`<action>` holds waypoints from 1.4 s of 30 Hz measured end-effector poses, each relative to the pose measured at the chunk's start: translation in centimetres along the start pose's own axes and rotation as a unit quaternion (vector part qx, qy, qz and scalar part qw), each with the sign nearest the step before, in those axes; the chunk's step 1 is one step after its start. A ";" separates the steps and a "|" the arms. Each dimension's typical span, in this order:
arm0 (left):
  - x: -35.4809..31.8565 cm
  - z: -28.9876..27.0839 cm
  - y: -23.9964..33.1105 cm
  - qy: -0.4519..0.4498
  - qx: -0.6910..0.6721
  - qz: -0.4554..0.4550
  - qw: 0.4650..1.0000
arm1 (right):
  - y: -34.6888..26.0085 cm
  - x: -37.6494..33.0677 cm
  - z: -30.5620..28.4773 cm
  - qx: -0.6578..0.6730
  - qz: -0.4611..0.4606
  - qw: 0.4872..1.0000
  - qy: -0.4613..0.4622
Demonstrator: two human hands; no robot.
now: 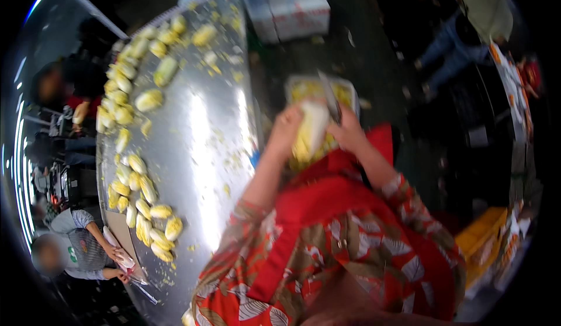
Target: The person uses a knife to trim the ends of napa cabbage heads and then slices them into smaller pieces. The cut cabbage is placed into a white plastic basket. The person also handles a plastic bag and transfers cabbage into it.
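Pale yellow cabbage half [311, 130] at frame centre, gripped by left hand [284, 132], fingers wrapped round its left side. Right hand [349, 132] just beside it, fingers closed on a knife [330, 101], blade pointing up. Behind the cabbage, a tub [349, 92] holding more yellow pieces. Steel table [204, 151] fills centre left, with cabbage halves [143, 203] rowed along its left edge. Lower left, another person's hands [120, 262] at a board. Yellow crate [482, 238] lower right.

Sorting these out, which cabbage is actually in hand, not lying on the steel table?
The pale cabbage held up over the crate, between left hand and right hand.
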State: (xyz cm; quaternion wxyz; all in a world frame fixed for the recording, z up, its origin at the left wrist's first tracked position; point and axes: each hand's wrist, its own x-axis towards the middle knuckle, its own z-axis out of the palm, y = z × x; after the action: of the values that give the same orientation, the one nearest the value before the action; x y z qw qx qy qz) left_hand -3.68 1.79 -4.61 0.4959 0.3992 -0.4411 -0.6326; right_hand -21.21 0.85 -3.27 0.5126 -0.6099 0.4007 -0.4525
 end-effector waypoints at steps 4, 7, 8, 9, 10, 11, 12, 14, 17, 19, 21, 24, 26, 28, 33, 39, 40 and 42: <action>-0.4 0.9 0.6 -0.045 -0.117 -0.008 0.992 | 0.2 -0.4 0.0 -0.005 -0.029 0.999 -0.012; -0.2 0.9 -0.5 -0.052 -0.179 -0.020 0.982 | 0.4 -0.5 -0.1 -0.006 -0.018 1.000 -0.010; -0.1 0.9 -0.8 -0.054 -0.198 -0.023 0.978 | 0.2 -0.6 -0.1 0.010 0.013 1.000 -0.005; -0.1 1.1 -0.8 -0.050 -0.215 -0.033 0.975 | 0.0 -0.8 -0.2 0.026 0.045 0.999 -0.001; -0.2 1.5 -0.6 -0.045 -0.232 -0.041 0.971 | -0.2 -0.7 -0.4 0.047 0.083 0.995 -0.018; -0.2 1.7 -0.5 -0.040 -0.249 -0.050 0.966 | -0.5 -0.6 -0.6 0.037 0.097 0.994 -0.021; -0.2 1.8 -0.6 -0.032 -0.246 -0.057 0.967 | -0.8 -0.5 -0.6 0.027 0.113 0.993 -0.024; -0.5 1.7 -1.4 -0.036 -0.289 -0.089 0.952 | -0.7 -0.6 -0.4 0.043 0.080 0.996 -0.021; -0.4 2.0 -1.7 0.012 -0.297 -0.148 0.943 | 1.1 -0.5 -0.4 0.084 0.054 0.995 0.010; 0.1 1.1 -2.5 0.019 -0.257 -0.163 0.952 | 1.1 -0.4 -0.2 0.104 0.076 0.990 0.053; 0.5 0.8 -3.3 0.074 -0.082 -0.084 0.990 | 0.5 -0.5 -0.3 0.094 0.114 0.986 0.072; 0.8 -0.4 -4.0 0.094 0.040 -0.049 0.994 | -0.9 -0.6 -0.8 0.036 0.160 0.984 0.066; 0.8 -0.7 -4.1 0.085 0.021 -0.094 0.992 | -0.7 -0.4 -0.8 -0.006 0.147 0.987 0.063; 0.0 0.1 -2.2 0.080 -0.046 -0.177 0.980 | -0.7 -0.3 -0.8 -0.034 0.118 0.991 0.058; -0.7 1.2 -1.8 0.022 -0.013 -0.071 0.997 | 0.9 0.0 -0.2 -0.105 0.031 0.992 0.069; -0.9 1.0 -2.4 0.041 -0.020 -0.031 0.998 | 0.5 0.0 -0.5 -0.162 0.091 0.981 0.050; -0.7 1.1 -1.9 0.034 -0.006 -0.021 0.999 | 1.4 -0.1 -0.6 -0.149 0.076 0.984 0.060; -0.5 1.1 -1.5 0.028 -0.005 -0.019 0.999 | 1.5 -0.1 -0.7 -0.082 0.086 0.991 0.059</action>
State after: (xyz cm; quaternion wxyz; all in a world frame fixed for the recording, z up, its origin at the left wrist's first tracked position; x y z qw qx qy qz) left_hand -5.00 2.68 -5.70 0.4982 0.4224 -0.4165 -0.6324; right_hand -21.92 0.59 -4.72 0.4735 -0.5853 0.5166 -0.4079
